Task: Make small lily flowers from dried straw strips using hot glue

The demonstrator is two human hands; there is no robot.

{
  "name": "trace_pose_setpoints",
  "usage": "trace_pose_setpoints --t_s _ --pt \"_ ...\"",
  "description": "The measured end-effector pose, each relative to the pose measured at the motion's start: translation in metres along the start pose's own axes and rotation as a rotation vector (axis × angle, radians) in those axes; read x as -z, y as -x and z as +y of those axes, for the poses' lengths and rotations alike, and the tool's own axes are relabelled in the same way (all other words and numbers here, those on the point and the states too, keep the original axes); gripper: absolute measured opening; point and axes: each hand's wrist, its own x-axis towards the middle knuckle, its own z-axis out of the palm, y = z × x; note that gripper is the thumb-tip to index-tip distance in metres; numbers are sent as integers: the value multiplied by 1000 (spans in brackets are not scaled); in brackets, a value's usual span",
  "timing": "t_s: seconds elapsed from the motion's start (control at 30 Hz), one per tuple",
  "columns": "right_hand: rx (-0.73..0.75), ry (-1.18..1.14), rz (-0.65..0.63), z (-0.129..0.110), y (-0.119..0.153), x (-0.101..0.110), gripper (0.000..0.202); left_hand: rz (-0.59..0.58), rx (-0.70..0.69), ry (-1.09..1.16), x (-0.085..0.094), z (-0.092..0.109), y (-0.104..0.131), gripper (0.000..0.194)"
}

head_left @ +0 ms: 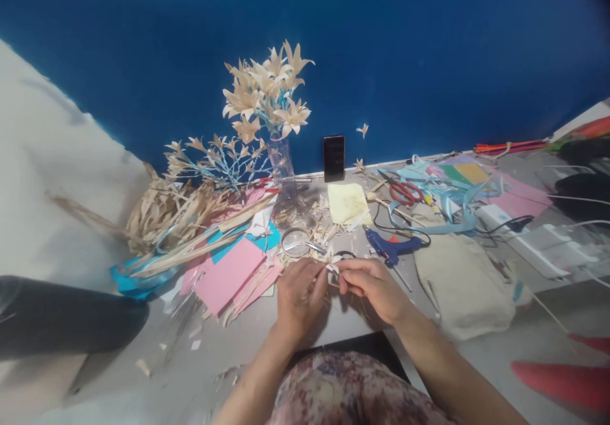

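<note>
My left hand [302, 293] and my right hand [372, 283] meet at the front of the table, fingers closed in a pinch. Between their fingertips is a small pale flower [332, 265], its petals partly covered by the fingers. Just beyond my left hand lie a roll of tape [291, 242] and scissors with metal blades [316, 247], among pale scraps. A blue glue gun [391, 246] rests to the right of my right hand.
Behind stands a clear vase [282, 164] of cream flowers [271, 82], beside a propped phone [334, 158]. Dried husks [166, 212] and pink paper [230, 276] lie left. Yellow paper [348, 203], red-handled scissors [406, 192], beige cloth [464, 285] and a white power strip [524, 244] lie right.
</note>
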Motion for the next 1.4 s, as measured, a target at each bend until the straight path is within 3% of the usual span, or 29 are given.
trace_pose_setpoints --t_s 0.13,0.2,0.4,0.53,0.83,1.0,1.13,1.3,1.4 --pt "70 142 16 -4 2 -2 23 6 281 230 0 7 0 17" --pt "94 202 50 -6 2 -3 22 -31 341 287 0 9 0 18" --pt "95 275 97 -2 -1 0 29 -36 15 116 -3 3 2 18" --pt "91 323 76 1 -1 3 28 -31 -85 -78 -6 -2 4 17" --pt "66 430 37 0 -1 3 27 -206 -62 -157 -3 -2 1 12" --pt "63 475 30 -1 0 7 29 -245 33 8 1 -2 1 24" --pt "52 430 26 -1 1 9 29 -258 112 115 3 1 0 15" --pt "67 510 27 -2 2 8 27 -273 13 -75 0 6 0 9" --pt "86 564 29 -3 3 8 28 -286 -57 -179 -1 7 0 15"
